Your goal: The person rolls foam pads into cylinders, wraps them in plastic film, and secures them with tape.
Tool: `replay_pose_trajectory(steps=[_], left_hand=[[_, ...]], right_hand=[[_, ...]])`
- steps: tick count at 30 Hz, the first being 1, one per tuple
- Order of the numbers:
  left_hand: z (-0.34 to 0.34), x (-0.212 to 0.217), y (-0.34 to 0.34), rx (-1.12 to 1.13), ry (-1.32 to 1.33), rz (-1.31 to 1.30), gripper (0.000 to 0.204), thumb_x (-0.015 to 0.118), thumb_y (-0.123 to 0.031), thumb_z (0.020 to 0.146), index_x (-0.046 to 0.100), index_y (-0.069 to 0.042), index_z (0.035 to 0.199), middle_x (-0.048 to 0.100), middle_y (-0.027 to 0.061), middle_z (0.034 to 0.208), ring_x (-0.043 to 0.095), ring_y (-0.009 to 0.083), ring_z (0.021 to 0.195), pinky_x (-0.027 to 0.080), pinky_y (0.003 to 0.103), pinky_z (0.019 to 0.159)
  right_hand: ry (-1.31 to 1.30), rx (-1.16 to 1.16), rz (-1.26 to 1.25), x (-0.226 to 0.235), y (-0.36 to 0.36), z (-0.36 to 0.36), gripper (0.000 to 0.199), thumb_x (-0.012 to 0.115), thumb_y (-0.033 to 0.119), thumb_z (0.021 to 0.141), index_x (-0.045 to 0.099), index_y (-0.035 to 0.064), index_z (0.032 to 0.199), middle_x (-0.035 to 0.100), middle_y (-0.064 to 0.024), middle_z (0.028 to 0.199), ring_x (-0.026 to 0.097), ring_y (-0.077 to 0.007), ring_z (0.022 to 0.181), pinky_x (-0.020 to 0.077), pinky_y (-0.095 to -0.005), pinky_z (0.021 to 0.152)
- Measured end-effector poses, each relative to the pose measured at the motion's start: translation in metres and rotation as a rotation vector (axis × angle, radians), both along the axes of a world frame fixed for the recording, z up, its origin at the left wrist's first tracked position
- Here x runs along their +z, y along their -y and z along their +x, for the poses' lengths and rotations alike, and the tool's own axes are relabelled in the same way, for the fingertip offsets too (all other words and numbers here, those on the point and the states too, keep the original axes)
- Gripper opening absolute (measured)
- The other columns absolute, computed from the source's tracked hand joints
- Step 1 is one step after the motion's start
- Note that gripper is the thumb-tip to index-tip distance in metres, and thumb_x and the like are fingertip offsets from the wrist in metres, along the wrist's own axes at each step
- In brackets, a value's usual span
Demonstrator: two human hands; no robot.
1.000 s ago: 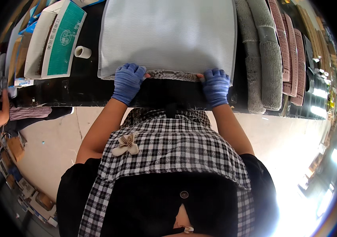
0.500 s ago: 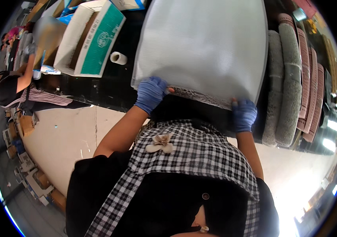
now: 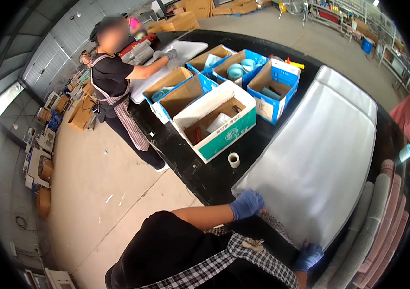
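A large white padded panel (image 3: pixel 318 154) lies on the black worktable (image 3: pixel 200 171), reaching from the near edge toward the far right. My left hand (image 3: pixel 246 203), in a blue glove, grips the panel's near left corner. My right hand (image 3: pixel 309 256), also blue-gloved, holds the panel's near right corner at the table edge. A patterned strip shows under the panel's near edge between my hands.
Several open cardboard boxes (image 3: pixel 217 120) stand on the table left of the panel, with a small tape roll (image 3: pixel 234 159) beside them. Another person (image 3: pixel 118 82) in an apron works at the table's far end. Rolled grey and pink mats (image 3: pixel 378 226) lie at right.
My head has turned left and up, so the boxes and the other person are now in view. Both hands stay on the panel's near corners.
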State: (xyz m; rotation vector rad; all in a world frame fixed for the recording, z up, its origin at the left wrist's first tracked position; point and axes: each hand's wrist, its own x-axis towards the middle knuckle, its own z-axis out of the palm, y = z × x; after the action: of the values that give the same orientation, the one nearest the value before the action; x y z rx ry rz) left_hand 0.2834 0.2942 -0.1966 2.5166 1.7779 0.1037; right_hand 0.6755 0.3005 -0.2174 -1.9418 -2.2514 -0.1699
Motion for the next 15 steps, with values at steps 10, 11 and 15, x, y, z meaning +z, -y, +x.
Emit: replay_pose_trajectory(steps=[10,11,15], left_hand=[[0.014,0.005,0.033,0.036,0.035,0.152,0.023,0.054,-0.032,0.089,0.064,-0.016,0.102,0.062,0.0048,0.094,0.059,0.0272,0.088,0.045,0.044,0.084],[0.015,0.003,0.031,0.043,0.050,0.103,0.022,0.053,-0.032,0.090,0.063,-0.017,0.102,0.061,0.0044,0.097,0.059,0.0264,0.089,0.045,0.044,0.083],[0.012,0.005,0.021,0.029,-0.042,0.105,0.020,0.054,-0.031,0.089,0.063,-0.018,0.102,0.060,0.0045,0.094,0.059,0.0262,0.090,0.045,0.044,0.081]], right_hand=[[-0.020,0.140,0.369,0.018,0.038,-0.009,0.036,0.073,0.040,0.079,0.060,0.0102,0.095,0.063,-0.0118,0.100,0.059,-0.0347,0.097,0.0480,-0.0520,0.081],[-0.023,0.136,0.380,0.012,0.036,-0.003,0.036,0.073,0.040,0.079,0.060,0.0102,0.095,0.063,-0.0118,0.100,0.059,-0.0347,0.097,0.0480,-0.0520,0.081],[-0.044,0.077,-0.081,-0.007,0.025,0.013,0.049,0.064,0.050,0.086,0.060,0.0180,0.123,0.057,-0.0139,0.123,0.054,-0.0373,0.114,0.0444,-0.0590,0.094]])
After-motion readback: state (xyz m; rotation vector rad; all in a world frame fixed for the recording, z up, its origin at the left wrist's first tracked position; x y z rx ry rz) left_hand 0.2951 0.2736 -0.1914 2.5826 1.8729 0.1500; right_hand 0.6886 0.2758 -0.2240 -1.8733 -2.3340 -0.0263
